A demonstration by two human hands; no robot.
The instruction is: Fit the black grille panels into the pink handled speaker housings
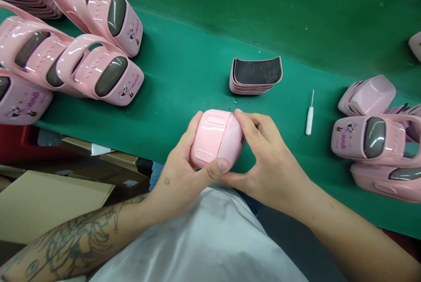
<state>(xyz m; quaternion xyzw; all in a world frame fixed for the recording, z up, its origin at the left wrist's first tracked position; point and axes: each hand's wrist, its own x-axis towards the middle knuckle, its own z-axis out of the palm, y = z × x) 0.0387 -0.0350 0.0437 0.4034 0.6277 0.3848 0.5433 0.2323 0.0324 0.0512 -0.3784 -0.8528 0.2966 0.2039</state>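
Between my hands, at the table's near edge, is a glossy pink plastic housing (210, 137) with two rounded oblong marks on its upward face and a seam to the right. My left hand (187, 172) wraps its left side, with the thumb pressed on the lower corner. From the right, my right hand (266, 159) grips it with fingertips at the top edge and thumb near the bottom. The underside is hidden. Just beyond lies a stack of curved pink panels (255, 76), the top one with a dark inner face.
Several pink handled housings (113, 71) with dark windows crowd the left. More pink housings (355, 139) and nested pale pink shells (370, 95) sit at right. A white-handled screwdriver (309, 117) lies on the green table (184, 71). Cardboard boxes (49, 203) stand below left.
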